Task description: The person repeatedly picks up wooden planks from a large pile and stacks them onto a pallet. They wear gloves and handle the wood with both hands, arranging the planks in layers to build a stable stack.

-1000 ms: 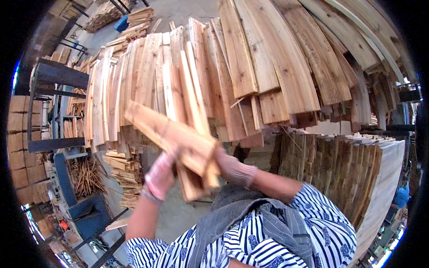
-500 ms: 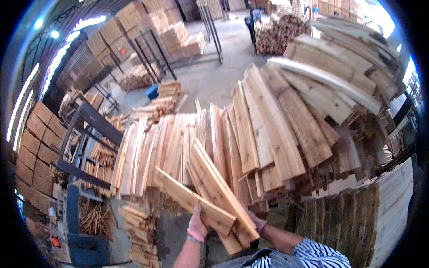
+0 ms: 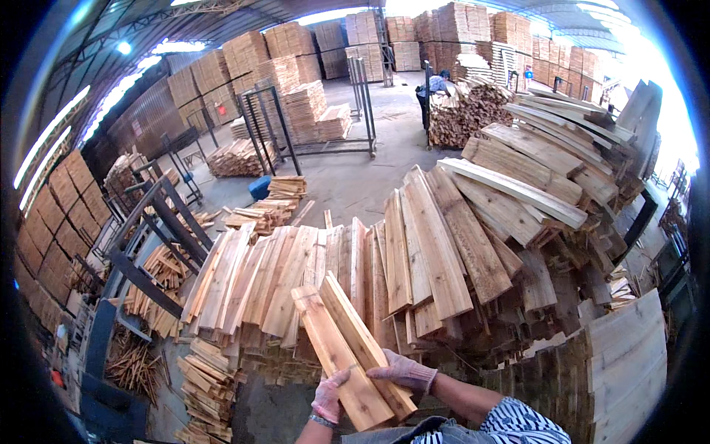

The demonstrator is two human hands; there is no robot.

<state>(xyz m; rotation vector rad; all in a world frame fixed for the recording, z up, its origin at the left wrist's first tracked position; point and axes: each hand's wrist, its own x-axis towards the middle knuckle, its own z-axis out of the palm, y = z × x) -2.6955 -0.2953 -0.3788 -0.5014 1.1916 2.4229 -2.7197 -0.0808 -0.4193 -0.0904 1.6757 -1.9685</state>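
Observation:
Two pale wooden boards lie side by side in my grasp, pointing away from me over the near edge of a large board pile (image 3: 285, 270). My left hand (image 3: 330, 396), in a light knitted glove, is closed on the outer edge of the left board (image 3: 336, 351). Gloved as well, my right hand (image 3: 404, 370) wraps over the right board (image 3: 356, 325) from its right side, thumb on top. The boards touch or overlap at their near ends and spread slightly apart farther out. The undersides of both hands are hidden.
Stacked planks (image 3: 532, 177) rise on the right. A dark metal frame (image 3: 151, 277) stands left, near a heap of offcuts (image 3: 207, 385). Farther back are metal racks (image 3: 362, 111), a blue container (image 3: 259, 187), tall lumber stacks (image 3: 458, 37) and a bending person (image 3: 435, 87).
The boards, crossed before, now lie nearly parallel. My right hand has come from beneath onto the right board's side and top. The view has tilted up.

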